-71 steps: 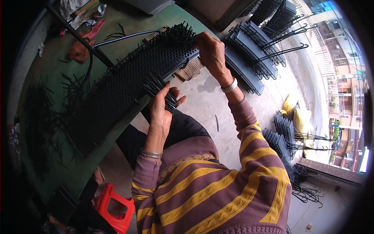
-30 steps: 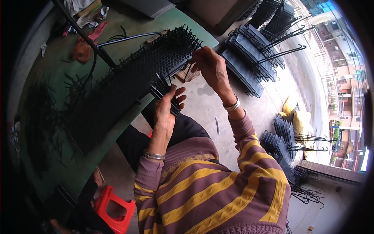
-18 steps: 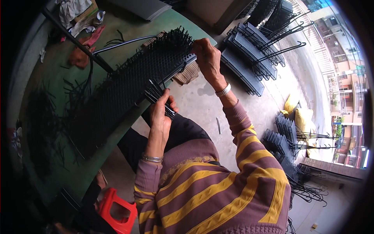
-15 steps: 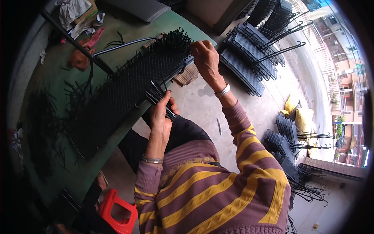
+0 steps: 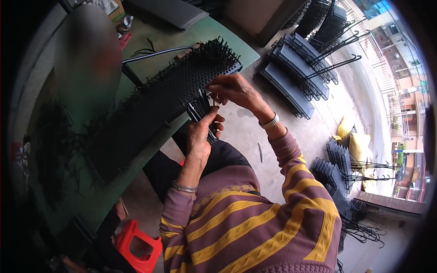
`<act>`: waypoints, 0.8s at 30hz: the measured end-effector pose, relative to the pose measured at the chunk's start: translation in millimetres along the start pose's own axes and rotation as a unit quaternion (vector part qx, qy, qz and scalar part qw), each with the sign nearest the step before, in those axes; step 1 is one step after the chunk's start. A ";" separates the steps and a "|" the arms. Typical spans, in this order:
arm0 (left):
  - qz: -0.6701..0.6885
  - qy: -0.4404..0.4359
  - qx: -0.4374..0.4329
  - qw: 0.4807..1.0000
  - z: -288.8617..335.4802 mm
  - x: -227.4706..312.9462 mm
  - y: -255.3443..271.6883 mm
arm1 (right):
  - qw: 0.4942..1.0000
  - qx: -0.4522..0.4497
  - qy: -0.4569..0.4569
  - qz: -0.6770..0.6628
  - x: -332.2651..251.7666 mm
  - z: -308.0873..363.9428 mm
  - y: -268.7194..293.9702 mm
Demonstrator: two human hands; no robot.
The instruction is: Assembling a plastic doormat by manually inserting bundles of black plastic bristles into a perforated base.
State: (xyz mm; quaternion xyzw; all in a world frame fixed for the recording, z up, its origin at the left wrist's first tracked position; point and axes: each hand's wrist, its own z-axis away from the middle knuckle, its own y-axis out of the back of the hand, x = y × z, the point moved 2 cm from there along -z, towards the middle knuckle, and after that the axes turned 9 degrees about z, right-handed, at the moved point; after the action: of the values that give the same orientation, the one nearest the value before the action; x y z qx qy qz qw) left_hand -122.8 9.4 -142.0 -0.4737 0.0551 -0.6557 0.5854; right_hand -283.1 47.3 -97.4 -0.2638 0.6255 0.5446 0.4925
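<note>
The left hand (image 5: 200, 134) gripped a bundle of black strips (image 5: 197, 109) beside the perforated panel (image 5: 193, 83). The right hand (image 5: 234, 88), curled, was at the bundle's upper end; whether it pinched a strip could not be determined. The panel lay on the green table (image 5: 248, 49).

The left hand (image 5: 199, 139) grips a bundle of thin black strips (image 5: 198, 109) near the edge of a black perforated panel (image 5: 182, 86) lying along a green worktop (image 5: 241, 43). The right hand (image 5: 237, 89) bends its fingers at the bundle's upper end. More strips stand bristling from the panel's far end. A red stool (image 5: 126, 237) stands lower left; dark mesh racks (image 5: 291, 88) lie stacked at upper right.
</note>
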 end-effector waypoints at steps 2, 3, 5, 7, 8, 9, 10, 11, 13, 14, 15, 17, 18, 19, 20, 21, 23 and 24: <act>-0.017 0.006 -0.002 1.000 2.2 1.6 0.5 | 0.999 -0.032 0.004 -0.033 -0.6 -1.3 -1.8; -0.034 0.015 -0.005 0.999 3.3 2.5 0.3 | 0.999 -0.035 0.006 -0.033 -0.7 -3.0 -1.4; -0.034 0.017 -0.011 0.999 6.3 7.0 -0.8 | 0.998 -0.064 0.006 -0.014 -0.6 -5.1 -2.3; -0.037 0.027 -0.008 0.999 6.7 9.8 0.9 | 0.996 -0.079 -0.018 -0.029 -4.7 -7.5 -2.7; -0.036 0.025 -0.006 0.999 6.3 10.5 2.2 | 0.994 -0.092 -0.043 -0.043 -6.6 -8.9 -3.7; -0.028 0.016 0.000 0.999 5.5 10.6 3.9 | 0.994 -0.095 -0.042 -0.043 -8.4 -10.2 -4.5; -0.021 0.008 0.004 1.000 4.3 10.8 5.0 | 0.993 -0.091 -0.060 -0.041 -9.6 -10.8 -4.0; -0.019 0.007 0.005 1.000 2.7 10.8 6.8 | 0.992 -0.088 -0.079 -0.040 -10.0 -12.0 -3.8; -0.019 0.004 0.029 0.999 -1.2 10.6 11.7 | 0.991 -0.099 -0.084 -0.028 -8.2 -15.9 -5.3; -0.018 0.003 0.030 0.999 -3.1 11.0 13.4 | 0.990 -0.108 -0.089 -0.018 -8.4 -18.1 -6.3; -0.006 -0.005 0.029 1.000 -4.8 11.8 15.0 | 0.990 -0.110 -0.089 -0.017 -10.2 -19.5 -6.5; 0.007 -0.014 0.031 0.999 -5.9 15.5 16.2 | 0.989 -0.104 -0.101 -0.004 -17.1 -21.5 -7.2; 0.005 -0.012 0.026 1.000 -5.7 18.0 16.3 | 0.989 -0.106 -0.101 -0.004 -16.2 -23.7 -7.9; 0.002 -0.010 0.020 1.000 -5.9 20.1 15.9 | 0.989 -0.111 -0.094 -0.026 -15.0 -25.4 -8.3; 0.003 -0.010 0.020 1.000 -6.9 20.5 15.9 | 0.988 -0.115 -0.087 -0.049 -14.5 -26.7 -8.4; 0.025 -0.007 0.030 0.999 -7.9 20.3 15.8 | 0.988 -0.116 -0.088 -0.049 -15.4 -27.5 -7.8; 0.048 -0.005 0.042 0.998 -9.6 20.0 18.3 | 0.994 -0.048 0.002 -0.097 -22.2 -29.3 -3.3; 0.088 0.004 0.051 0.995 -12.1 17.4 21.7 | 0.997 -0.012 0.051 -0.059 -20.2 -33.9 4.3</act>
State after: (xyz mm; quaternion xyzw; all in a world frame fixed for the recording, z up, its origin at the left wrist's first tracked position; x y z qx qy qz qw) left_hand -113.3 -17.4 -152.5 -0.4340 0.0652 -0.6055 0.6639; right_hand -290.4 12.3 -80.0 -0.3333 0.6266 0.5082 0.4878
